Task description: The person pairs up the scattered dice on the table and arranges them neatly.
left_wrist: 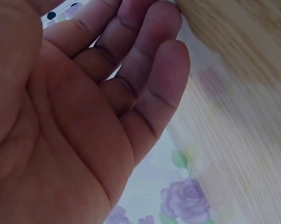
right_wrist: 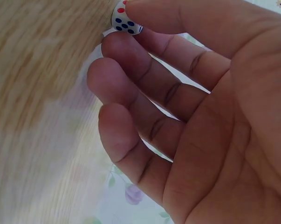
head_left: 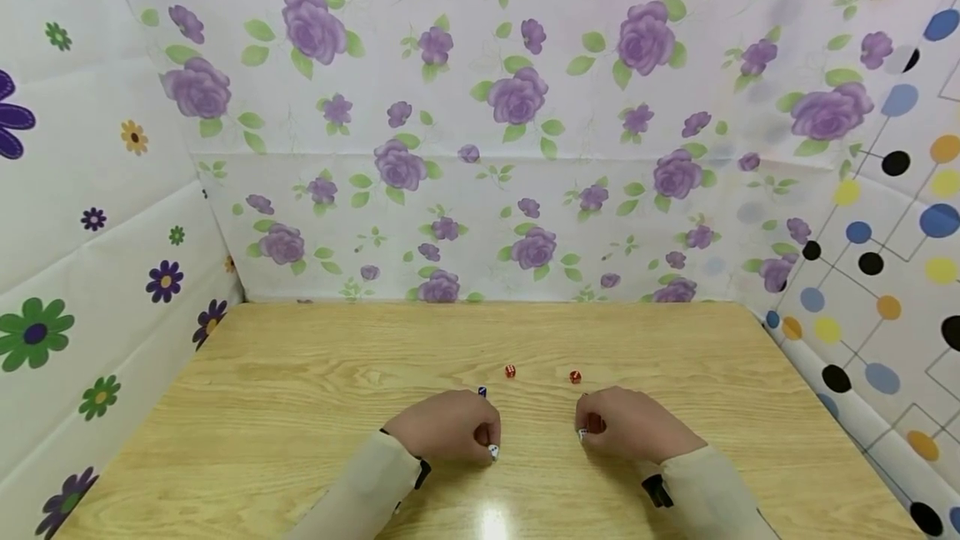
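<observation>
Near the front of the wooden table, my left hand (head_left: 450,427) pinches a white die (head_left: 493,452) between thumb and finger. The left wrist view shows the palm and curled fingers (left_wrist: 170,70), with that die out of sight. My right hand (head_left: 630,423) pinches another white die (head_left: 582,434). In the right wrist view, this die (right_wrist: 125,21) shows red and blue pips between the thumb and a fingertip. Just beyond the left hand sits a blue die (head_left: 482,392), partly covered by it. Farther back lie a red die (head_left: 510,371) and a second red die (head_left: 575,377).
The light wooden table (head_left: 337,348) extends to both sides of the hands. A flowered cloth (head_left: 465,123) hangs behind it. A cloth with daisies (head_left: 112,290) stands on the left, and a dotted cloth (head_left: 885,273) on the right.
</observation>
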`<state>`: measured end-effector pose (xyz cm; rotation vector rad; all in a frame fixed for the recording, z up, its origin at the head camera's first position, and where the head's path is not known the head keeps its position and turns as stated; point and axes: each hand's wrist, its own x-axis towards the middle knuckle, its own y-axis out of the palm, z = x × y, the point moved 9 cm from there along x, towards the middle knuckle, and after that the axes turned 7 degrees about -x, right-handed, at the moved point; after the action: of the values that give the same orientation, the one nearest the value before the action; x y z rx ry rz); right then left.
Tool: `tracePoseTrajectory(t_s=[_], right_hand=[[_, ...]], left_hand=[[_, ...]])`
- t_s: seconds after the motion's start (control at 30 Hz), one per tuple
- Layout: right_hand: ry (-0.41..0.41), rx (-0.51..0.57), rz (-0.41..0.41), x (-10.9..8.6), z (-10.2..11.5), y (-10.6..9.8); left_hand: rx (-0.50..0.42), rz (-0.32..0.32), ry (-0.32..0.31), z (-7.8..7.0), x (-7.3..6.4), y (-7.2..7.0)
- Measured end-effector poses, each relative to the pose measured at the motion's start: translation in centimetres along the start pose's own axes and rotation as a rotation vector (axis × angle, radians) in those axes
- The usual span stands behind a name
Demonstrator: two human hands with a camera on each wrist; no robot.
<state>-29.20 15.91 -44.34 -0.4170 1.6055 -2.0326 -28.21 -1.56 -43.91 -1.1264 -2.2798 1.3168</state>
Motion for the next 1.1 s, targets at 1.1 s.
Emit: tracePoseTrajectory(t_s=[1.1], right_hand=[[-0.012,0.031,0.038,0.0,0.8,0.5]], left_hand=[[-0.071,0.029,0.026,-0.3,-0.2,0.2]])
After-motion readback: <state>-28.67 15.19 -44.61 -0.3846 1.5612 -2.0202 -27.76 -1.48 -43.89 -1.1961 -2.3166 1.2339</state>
